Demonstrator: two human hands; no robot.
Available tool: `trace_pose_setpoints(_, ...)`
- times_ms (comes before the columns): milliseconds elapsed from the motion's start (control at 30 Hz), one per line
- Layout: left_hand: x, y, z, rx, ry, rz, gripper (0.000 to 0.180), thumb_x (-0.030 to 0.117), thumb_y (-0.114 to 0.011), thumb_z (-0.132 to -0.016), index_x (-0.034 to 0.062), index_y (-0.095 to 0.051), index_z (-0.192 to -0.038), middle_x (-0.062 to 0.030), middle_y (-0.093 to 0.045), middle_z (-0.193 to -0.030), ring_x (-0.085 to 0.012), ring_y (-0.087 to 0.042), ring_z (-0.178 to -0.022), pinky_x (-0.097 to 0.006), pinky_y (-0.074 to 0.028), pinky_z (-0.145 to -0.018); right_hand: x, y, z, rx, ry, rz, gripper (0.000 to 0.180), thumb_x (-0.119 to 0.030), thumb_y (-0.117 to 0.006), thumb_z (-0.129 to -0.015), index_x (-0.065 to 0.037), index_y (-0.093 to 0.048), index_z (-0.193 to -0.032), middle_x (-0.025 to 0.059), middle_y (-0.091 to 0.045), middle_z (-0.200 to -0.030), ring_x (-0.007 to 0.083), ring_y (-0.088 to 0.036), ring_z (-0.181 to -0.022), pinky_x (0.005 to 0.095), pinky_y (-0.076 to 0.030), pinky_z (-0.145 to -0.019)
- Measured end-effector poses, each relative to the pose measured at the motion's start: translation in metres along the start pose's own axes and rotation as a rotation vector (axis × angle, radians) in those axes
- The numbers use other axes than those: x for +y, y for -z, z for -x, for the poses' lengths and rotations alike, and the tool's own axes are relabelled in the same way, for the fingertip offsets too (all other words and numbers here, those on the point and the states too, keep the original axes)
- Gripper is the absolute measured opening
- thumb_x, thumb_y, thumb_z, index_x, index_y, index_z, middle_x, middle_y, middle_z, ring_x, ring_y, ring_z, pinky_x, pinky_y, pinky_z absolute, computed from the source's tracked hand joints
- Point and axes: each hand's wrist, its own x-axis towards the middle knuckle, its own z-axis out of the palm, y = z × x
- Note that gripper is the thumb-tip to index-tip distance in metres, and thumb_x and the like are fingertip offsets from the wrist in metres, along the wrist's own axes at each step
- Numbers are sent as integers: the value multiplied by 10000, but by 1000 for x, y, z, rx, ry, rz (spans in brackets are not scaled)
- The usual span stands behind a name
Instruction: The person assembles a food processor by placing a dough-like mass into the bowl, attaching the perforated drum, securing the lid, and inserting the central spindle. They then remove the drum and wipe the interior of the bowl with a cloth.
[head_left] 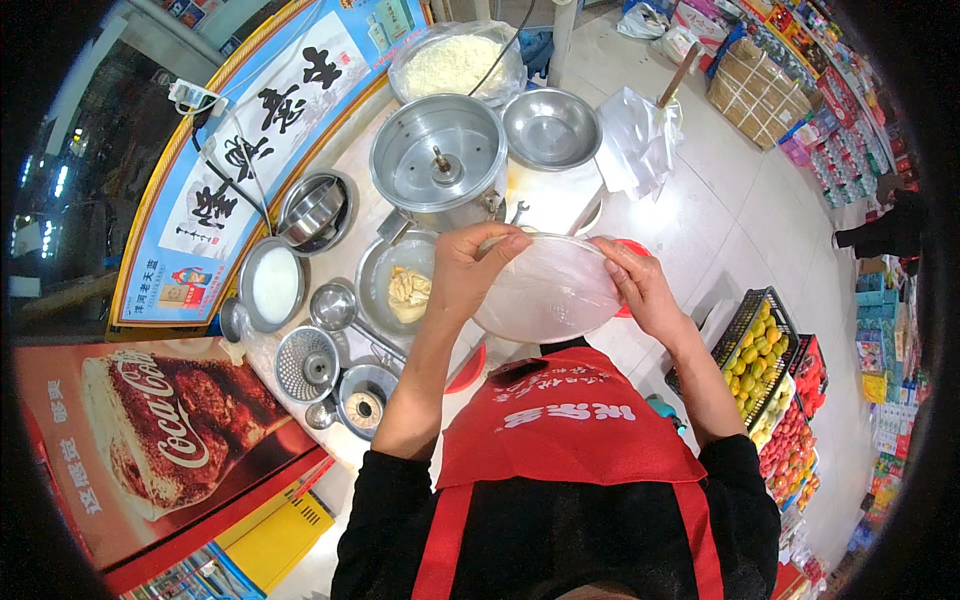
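Between my hands is a round, whitish, see-through piece of fine cloth or mesh [550,295], spread in front of my red apron. My left hand [462,275] pinches its upper left rim between thumb and fingers. The opposite rim is gripped by my right hand [642,290], thumb on the near side. Just beyond sits a metal drum [390,150] with a spindle in its middle. Left of my left hand, a metal basin [370,285] holds a pale yellowish lump [409,293]. A wrench [520,211] lies right of the drum, on a white surface.
To the left stand a ladle [333,306], a perforated metal basket [307,364], a metal bowl of white contents [275,285] and stacked pans [316,210]. A metal bowl [552,128] and plastic bags [636,140] are at the far right. Fruit crates [750,350] stand on the floor.
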Motion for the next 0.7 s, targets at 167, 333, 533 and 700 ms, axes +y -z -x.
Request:
trace_pose_setpoints(167, 9, 0, 0, -84, -53, -87, 218, 222, -697, -890, 10, -731, -929, -15, -685, -731, -63, -567, -673, -227, -448, -614, -4, 7, 0, -18, 40, 36, 319, -115, -439, -1004, -17, -543, -1289, 170, -641, -1065, 225, -569, -656, 338, -491, -679)
trace_pose_setpoints(333, 9, 1, -1, -125, -36, -73, 240, 249, -681, -900, 17, -733, -931, -37, -701, -759, -70, -580, -714, -242, -458, -659, 6, -7, -1, 2, 9, -94, 315, -168, -448, -1012, -22, -555, -1271, 142, -624, -1002, 197, -557, -657, 315, -479, -658)
trace_pose_setpoints(533, 3, -2, -4, -209, -8, -96, 229, 237, -680, -900, 17, -735, -934, -27, -710, -801, -65, -585, -748, -232, -456, -676, 12, -32, -1, -17, 3, -255, 288, -266, -440, -1037, -42, -618, -1062, 25, -496, -726, 103, -480, -617, 270, -418, -588)
trace_pose_setpoints(700, -11, 4, -3, -109, 38, 64, 248, 226, -673, -909, 5, -721, -1011, 2, -701, -850, -59, -581, -753, -219, -457, -680, 10, -46, -6, 128, 25, -325, 302, -301, -451, -1038, -61, -625, -980, -53, -420, -637, 49, -387, -580, 231, -329, -533)
